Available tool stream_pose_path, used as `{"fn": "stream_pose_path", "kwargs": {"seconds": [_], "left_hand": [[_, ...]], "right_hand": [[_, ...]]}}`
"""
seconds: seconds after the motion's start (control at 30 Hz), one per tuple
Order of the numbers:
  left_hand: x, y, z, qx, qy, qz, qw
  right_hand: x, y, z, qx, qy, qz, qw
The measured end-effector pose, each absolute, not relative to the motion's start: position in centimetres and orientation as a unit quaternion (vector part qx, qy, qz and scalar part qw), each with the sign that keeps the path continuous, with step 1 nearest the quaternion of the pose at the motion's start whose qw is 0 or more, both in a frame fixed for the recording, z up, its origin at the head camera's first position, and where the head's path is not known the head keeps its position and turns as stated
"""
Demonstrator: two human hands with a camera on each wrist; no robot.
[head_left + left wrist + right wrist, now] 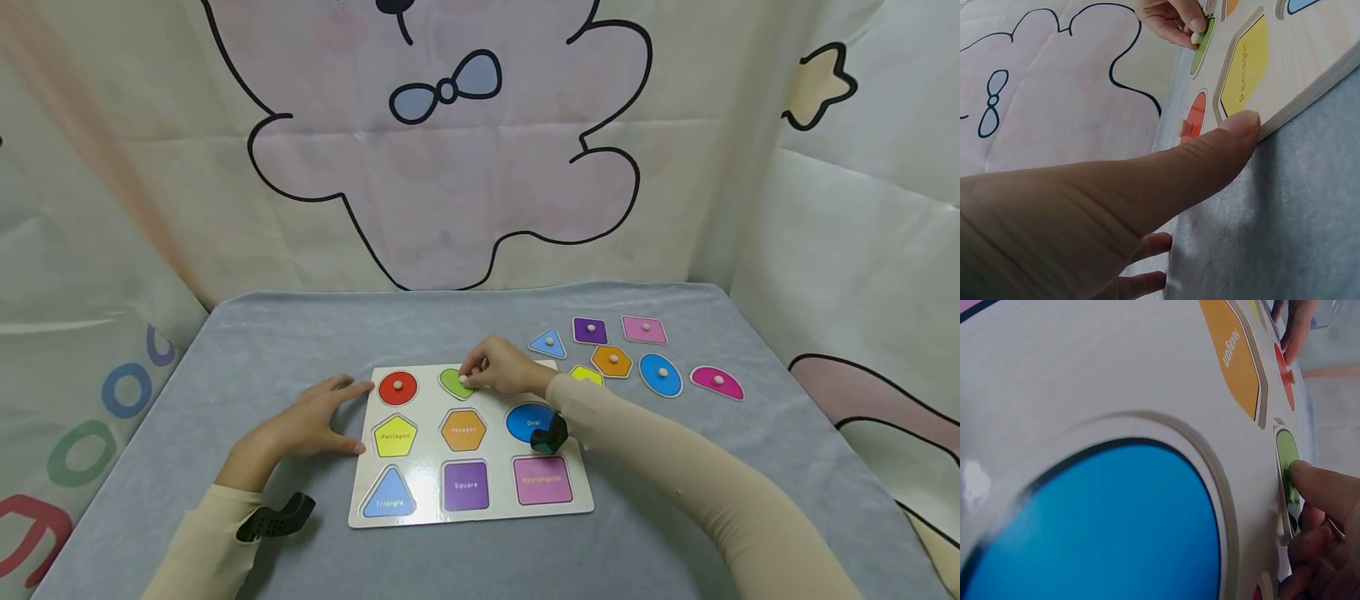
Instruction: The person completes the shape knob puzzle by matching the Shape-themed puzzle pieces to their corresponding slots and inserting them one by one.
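Left hand: released, touching the left edge of the board | right hand: pinching green piece by its knob at the far middle recess (fully seated or not, cannot tell) | handling: probably light, stiff, smooth-faced; hold the knob | counter: grey-blue cloth, loose pieces far right | room: printed backdrop beyond

Loads of room on the cloth left of the left hand, but 7 loose pieces crowd the right hand's right side.
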State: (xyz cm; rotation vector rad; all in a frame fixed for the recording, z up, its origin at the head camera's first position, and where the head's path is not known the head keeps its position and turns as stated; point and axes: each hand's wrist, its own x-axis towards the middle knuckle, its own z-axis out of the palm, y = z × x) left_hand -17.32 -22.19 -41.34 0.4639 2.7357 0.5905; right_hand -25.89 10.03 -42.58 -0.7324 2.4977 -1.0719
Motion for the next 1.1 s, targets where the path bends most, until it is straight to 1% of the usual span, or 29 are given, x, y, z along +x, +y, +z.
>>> {"fn": "stream_pose_path", "kwargs": {"seconds": [0.37, 0.77, 1.1], "left_hand": [[-17.50, -21.95, -41.75, 0.150, 0.955, 0.203, 0.158], [-17.48, -21.93, -41.67, 0.151, 0.956, 0.200, 0.153], [-17.37, -21.89, -41.55, 0.149, 0.956, 0.198, 0.155]], "right_hand": [[-25.91, 9.97, -42.90, -0.254, 0.875, -0.377, 0.164], [-25.72, 9.92, -42.96, -0.249, 0.879, -0.376, 0.156], [-25.40, 9.84, -42.77, -0.239, 0.878, -0.381, 0.162]]}}
